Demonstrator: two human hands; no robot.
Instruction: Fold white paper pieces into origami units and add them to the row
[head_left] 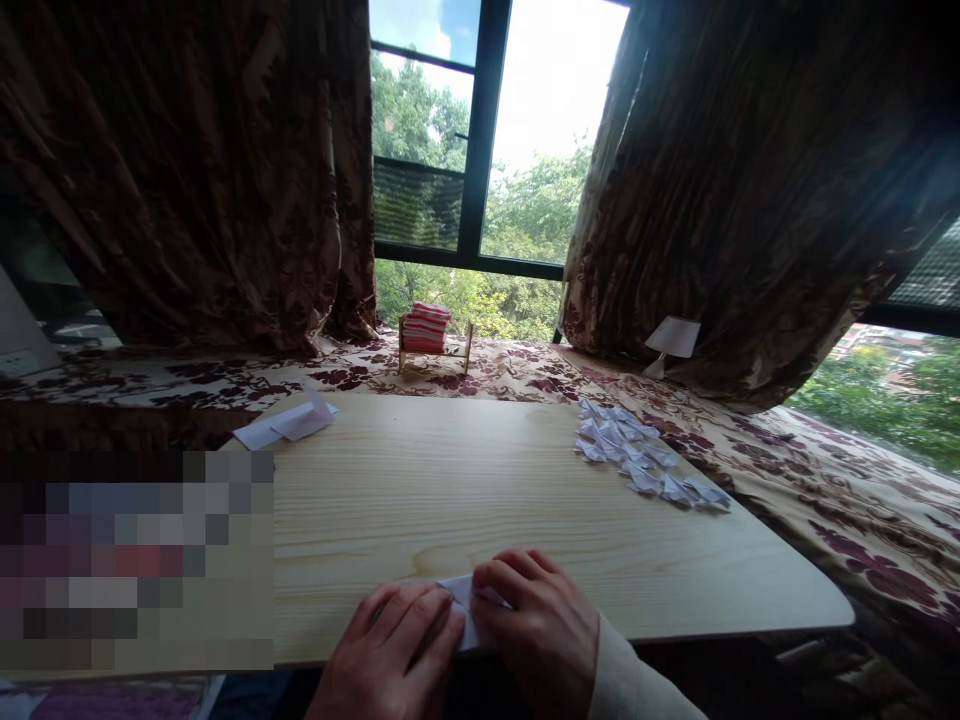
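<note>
A small sheet of white paper (466,612) lies at the front edge of the wooden table, partly folded and mostly covered by fingers. My left hand (397,640) presses on its left side with the fingers bent together. On the right side, my right hand (529,610) has its fingers curled and closed on the paper. The hands are close together, with a strip of paper showing between them. Several folded white paper pieces (619,445) are heaped at the table's right side. Flat white paper strips (289,425) rest at the far left corner.
The pale wooden table (450,480) stands against a ledge (525,370) with flowered cloth. On the ledge are a small rack with striped cloth (426,330) and a small white lamp (675,340). Dark curtains (262,180) flank the window. A blurred patch hides the left side.
</note>
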